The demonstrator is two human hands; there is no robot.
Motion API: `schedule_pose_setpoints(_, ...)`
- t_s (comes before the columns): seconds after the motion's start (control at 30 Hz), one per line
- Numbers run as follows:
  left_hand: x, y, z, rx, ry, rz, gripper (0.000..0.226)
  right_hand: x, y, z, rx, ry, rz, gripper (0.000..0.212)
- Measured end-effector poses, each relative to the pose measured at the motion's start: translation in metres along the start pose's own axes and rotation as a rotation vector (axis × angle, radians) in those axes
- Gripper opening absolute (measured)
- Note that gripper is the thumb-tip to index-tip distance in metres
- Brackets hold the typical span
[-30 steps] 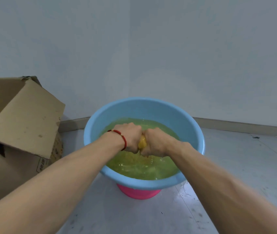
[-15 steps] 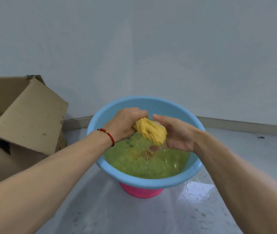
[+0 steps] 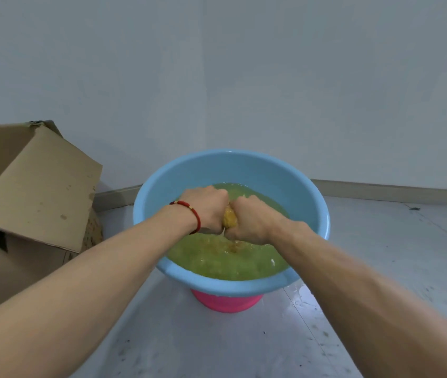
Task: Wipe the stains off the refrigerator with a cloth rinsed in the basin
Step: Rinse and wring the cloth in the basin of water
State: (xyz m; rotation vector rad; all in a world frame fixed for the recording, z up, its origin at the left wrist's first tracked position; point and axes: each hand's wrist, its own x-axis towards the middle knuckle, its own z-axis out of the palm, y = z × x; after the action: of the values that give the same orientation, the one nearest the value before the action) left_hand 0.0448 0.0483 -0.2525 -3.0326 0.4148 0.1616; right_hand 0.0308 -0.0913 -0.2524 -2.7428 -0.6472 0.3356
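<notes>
The yellow cloth (image 3: 229,218) sits bunched between both fists above the blue basin (image 3: 162,192) at centre. The left hand (image 3: 207,210) grips it from nine o'clock, the right hand (image 3: 251,221) from three; its long axis probably runs left-right, mostly hidden.

Both forearms are bare, with no sleeves in view. The left hand (image 3: 208,207) has a thin red cord bracelet (image 3: 191,214) at its wrist, with one small pale bead on it. The right hand (image 3: 252,221) wears nothing.
</notes>
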Motion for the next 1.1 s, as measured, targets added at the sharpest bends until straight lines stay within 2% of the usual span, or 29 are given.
schedule_pose_setpoints(0.1, 0.003, -0.004, -0.001, -0.417, -0.337, -0.04, 0.022, -0.003, 0.003, 0.001, -0.281, 0.083, -0.089, 0.015)
schedule_pose_setpoints(0.13, 0.0, -0.005, -0.003, -0.566, -0.409, -0.064, 0.017, -0.003, 0.004, 0.0, -0.356, 0.115, -0.096, 0.021)
schedule_pose_setpoints(0.2, 0.0, -0.01, -0.004, -0.683, -0.427, -0.075, 0.031, -0.002, 0.005, -0.003, -0.379, 0.135, -0.074, 0.027)
schedule_pose_setpoints(0.23, -0.001, -0.01, -0.005, -0.617, -0.398, -0.061, 0.038, -0.002, 0.004, -0.004, -0.322, 0.091, -0.042, 0.025)
schedule_pose_setpoints(0.27, -0.002, -0.009, -0.006, -0.47, -0.319, -0.036, 0.036, -0.002, 0.004, -0.004, -0.203, 0.019, -0.008, 0.021)
schedule_pose_setpoints(0.33, -0.001, -0.009, -0.003, -0.14, -0.047, 0.024, 0.02, -0.005, 0.008, -0.007, 0.298, -0.231, 0.064, 0.016)
schedule_pose_setpoints(0.4, 0.0, -0.016, 0.004, -0.047, 0.191, 0.143, 0.009, -0.012, 0.017, -0.014, 0.979, -0.47, 0.132, 0.005)
schedule_pose_setpoints(0.43, -0.001, -0.021, 0.007, -0.074, 0.284, 0.207, 0.008, -0.015, 0.025, -0.019, 1.18, -0.515, 0.137, 0.01)
schedule_pose_setpoints(0.5, -0.003, -0.029, 0.012, -0.13, 0.484, 0.336, 0.011, -0.019, 0.037, -0.024, 1.275, -0.552, 0.086, 0.021)
schedule_pose_setpoints(0.57, -0.006, -0.028, 0.013, -0.132, 0.652, 0.413, 0.024, -0.021, 0.034, -0.02, 1.23, -0.556, 0.072, 0.034)
schedule_pose_setpoints(0.63, -0.006, -0.023, 0.008, -0.147, 0.745, 0.428, 0.032, -0.021, 0.024, -0.012, 1.297, -0.555, 0.07, 0.043)
schedule_pose_setpoints(0.73, -0.008, -0.024, -0.002, -0.152, 0.84, 0.399, 0.034, -0.019, 0.014, -0.009, 1.611, -0.517, 0.025, 0.062)
schedule_pose_setpoints(0.77, -0.008, -0.025, -0.003, -0.133, 0.85, 0.382, 0.033, -0.019, 0.012, -0.013, 1.635, -0.512, 0.03, 0.064)
schedule_pose_setpoints(0.8, -0.011, -0.026, -0.002, -0.107, 0.851, 0.361, 0.031, -0.021, 0.009, -0.018, 1.592, -0.506, 0.043, 0.058)
schedule_pose_setpoints(0.87, -0.014, -0.024, 0.003, -0.037, 0.799, 0.323, 0.028, -0.022, 0.004, -0.022, 1.34, -0.455, 0.083, 0.044)
schedule_pose_setpoints(0.97, -0.018, -0.016, 0.008, 0.093, 0.55, 0.211, 0.026, -0.019, -0.001, -0.015, 0.777, -0.249, 0.183, 0.012)
schedule_pose_setpoints(1.03, -0.018, -0.009, 0.008, 0.198, 0.391, 0.158, 0.021, -0.014, -0.003, -0.007, 0.435, -0.091, 0.151, 0.018)
schedule_pose_setpoints(1.1, -0.019, -0.003, 0.008, 0.155, 0.243, 0.147, 0.026, -0.011, -0.002, 0.002, 0.193, -0.009, 0.068, 0.025)
